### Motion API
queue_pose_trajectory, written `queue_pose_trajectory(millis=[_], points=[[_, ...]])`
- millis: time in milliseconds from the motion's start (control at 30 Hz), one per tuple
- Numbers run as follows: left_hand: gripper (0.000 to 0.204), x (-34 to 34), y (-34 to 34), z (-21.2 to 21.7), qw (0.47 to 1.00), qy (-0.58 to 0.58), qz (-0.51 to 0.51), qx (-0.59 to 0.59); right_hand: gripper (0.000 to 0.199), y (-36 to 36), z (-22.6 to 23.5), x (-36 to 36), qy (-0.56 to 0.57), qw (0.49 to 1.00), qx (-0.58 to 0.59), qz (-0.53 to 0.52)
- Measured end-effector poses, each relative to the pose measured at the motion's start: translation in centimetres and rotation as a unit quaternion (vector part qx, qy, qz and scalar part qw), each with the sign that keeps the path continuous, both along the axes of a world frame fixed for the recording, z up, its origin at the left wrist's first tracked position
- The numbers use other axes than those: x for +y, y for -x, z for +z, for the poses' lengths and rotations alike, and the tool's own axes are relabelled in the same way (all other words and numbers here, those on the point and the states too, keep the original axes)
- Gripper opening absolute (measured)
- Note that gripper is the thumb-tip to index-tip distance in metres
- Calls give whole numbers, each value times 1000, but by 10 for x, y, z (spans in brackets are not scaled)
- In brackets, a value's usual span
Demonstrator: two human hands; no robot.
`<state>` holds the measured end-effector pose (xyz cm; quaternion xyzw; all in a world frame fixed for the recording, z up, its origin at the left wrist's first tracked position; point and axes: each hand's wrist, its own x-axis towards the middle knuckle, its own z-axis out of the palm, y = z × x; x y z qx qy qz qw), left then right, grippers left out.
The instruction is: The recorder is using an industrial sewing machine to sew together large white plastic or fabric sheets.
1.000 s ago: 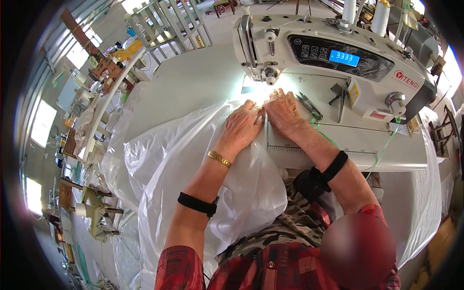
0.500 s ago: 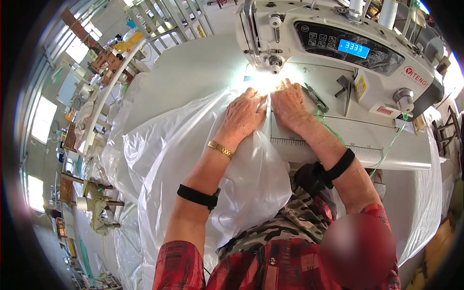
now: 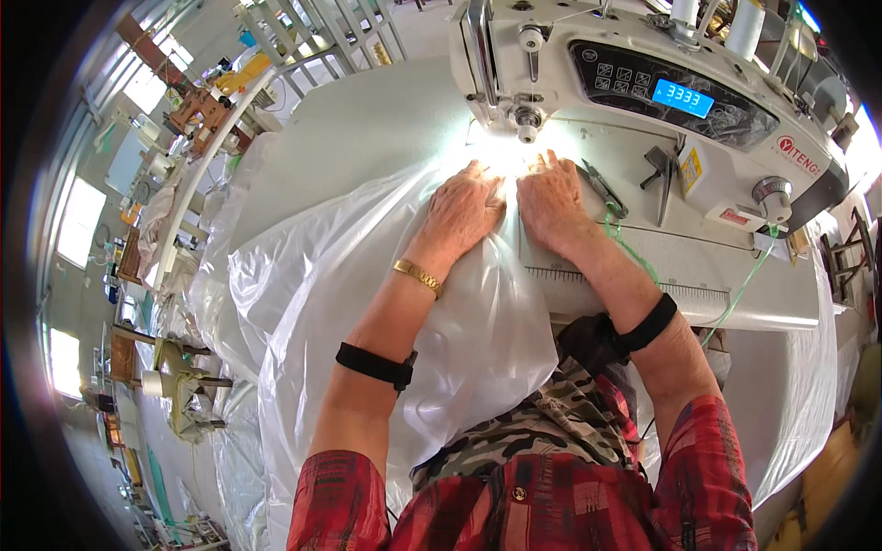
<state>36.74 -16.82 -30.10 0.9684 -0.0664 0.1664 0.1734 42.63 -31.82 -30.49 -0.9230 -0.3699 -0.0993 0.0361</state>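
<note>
— Directly under both palms: white translucent sheet (image 3: 478,321), bunched over the lap, leading edge running up to the needle (image 3: 526,136) of the sewing machine (image 3: 643,101). Glare hides the seam line itself.

— Which way from the fingers?

— Just ahead, away from the body. Left hand (image 3: 462,209) and right hand (image 3: 551,197) flat, side by side, nearly touching, fingers extended and close together, pressing the sheet onto the surface (image 3: 349,138). Nothing pinched. Right hand slightly nearer the needle. Snips (image 3: 604,188) lying just right of it.
</note>
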Motion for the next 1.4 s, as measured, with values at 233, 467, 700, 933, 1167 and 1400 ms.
queue_pose_trajectory(millis=[233,467,700,933,1167,1400], points=[[32,-1,1,-1,999,-12,-1,-49,22,-1,-9,0,-62,998,-13,-16],[29,-6,40,13,988,155,3,24,28,37,-8,-32,-161,983,75,53],[42,-59,215,-14,976,200,-5,-84,43,148,-20,-123,-339,913,179,140],[46,-66,310,-61,984,106,141,-28,42,211,-87,-118,-508,606,612,-13],[52,-70,327,-83,976,20,195,-95,30,219,-104,-117,-462,607,647,-22],[32,-60,328,-77,989,35,137,-51,30,216,-82,-109,-324,724,607,-41]])
